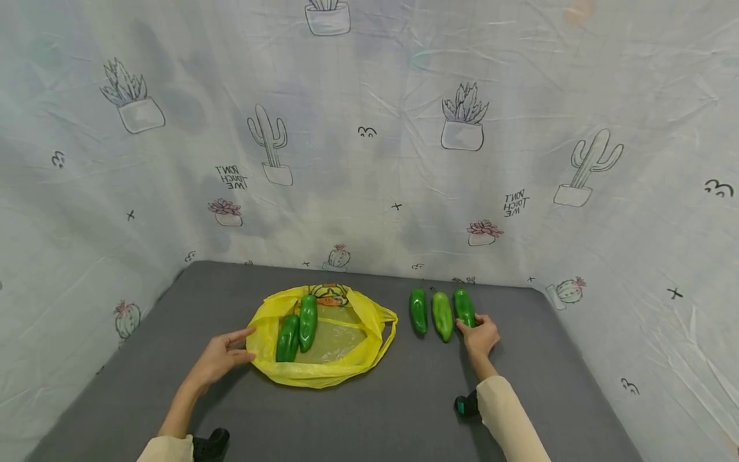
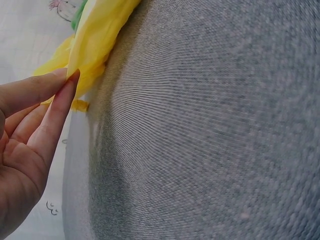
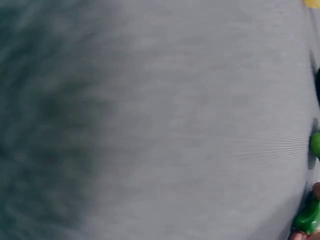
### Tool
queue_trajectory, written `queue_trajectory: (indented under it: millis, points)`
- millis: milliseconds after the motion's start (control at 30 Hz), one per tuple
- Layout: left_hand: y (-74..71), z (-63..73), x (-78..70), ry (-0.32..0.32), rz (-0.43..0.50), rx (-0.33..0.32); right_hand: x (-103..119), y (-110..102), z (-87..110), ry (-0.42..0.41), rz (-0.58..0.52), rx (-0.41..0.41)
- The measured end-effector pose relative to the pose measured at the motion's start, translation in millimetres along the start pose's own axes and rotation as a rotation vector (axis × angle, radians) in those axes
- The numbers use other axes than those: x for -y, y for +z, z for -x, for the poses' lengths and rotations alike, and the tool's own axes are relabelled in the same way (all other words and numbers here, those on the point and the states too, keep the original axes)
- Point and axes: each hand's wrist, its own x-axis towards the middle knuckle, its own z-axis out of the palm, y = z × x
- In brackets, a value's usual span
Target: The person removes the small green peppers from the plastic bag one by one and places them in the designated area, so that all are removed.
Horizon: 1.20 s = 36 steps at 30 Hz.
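A yellow plastic bag [image 1: 312, 376] lies spread on the table with its mouth wide. Two dark green peppers [image 1: 308, 323] rest inside, side by side at its left. My left hand [image 1: 222, 356] pinches the bag's left rim between thumb and finger, as the left wrist view shows on the yellow film [image 2: 102, 37]. Over on the right, my right hand [image 1: 482, 336] grips the near end of a green pepper [image 1: 464, 304], which shows only partly in the right wrist view. Left of it lie a lighter green pepper [image 1: 442, 316] and a dark green pepper [image 1: 418, 312].
The grey table [image 1: 369, 423] ends at a pale cloth backdrop [image 1: 369, 173] printed with cacti, which hangs behind it and along both sides. The bag's handle loop [image 1: 390, 333] extends to the right, toward the row of peppers.
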Motion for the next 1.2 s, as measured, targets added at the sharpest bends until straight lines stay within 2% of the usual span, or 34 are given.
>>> queue_trajectory:
  millis: [233, 400, 600, 700, 767, 867, 967, 1033, 1200]
  points:
    - [-0.8, -0.7, 0.0, -0.001, -0.020, 0.000, 10.7, -4.6, -1.1, 0.094, 0.022, 0.054]
    - [-0.5, 0.1, 0.9, -0.005, -0.010, 0.010, 17.7, -10.7, -4.3, 0.166, 0.088, 0.142]
    - [-1.8, -1.2, -0.4, -0.004, -0.010, 0.011, 40.2, -32.7, -18.1, 0.319, 0.058, 0.286]
    - [-1.9, -1.5, -0.7, -0.006, -0.014, 0.009, 48.9, -46.6, -24.1, 0.395, 0.017, 0.319]
    - [-2.3, -1.9, -1.0, -0.006, -0.020, 0.011, 53.7, -52.8, -25.5, 0.444, -0.075, 0.302]
    - [-1.9, -1.5, 0.2, -0.012, -0.023, 0.013, 60.0, -57.0, -21.3, 0.501, -0.313, 0.244]
    - [-1.1, -1.0, 1.4, -0.013, -0.023, 0.019, 71.9, -56.9, -9.2, 0.553, -0.512, 0.228]
    - [-0.7, -1.4, 2.0, -0.010, -0.017, 0.019, 82.7, -54.9, 2.9, 0.593, -0.617, 0.260]
    - [-0.4, -2.3, 0.6, -0.004, -0.006, 0.007, 112.3, -41.7, 42.5, 0.710, -0.876, 0.400]
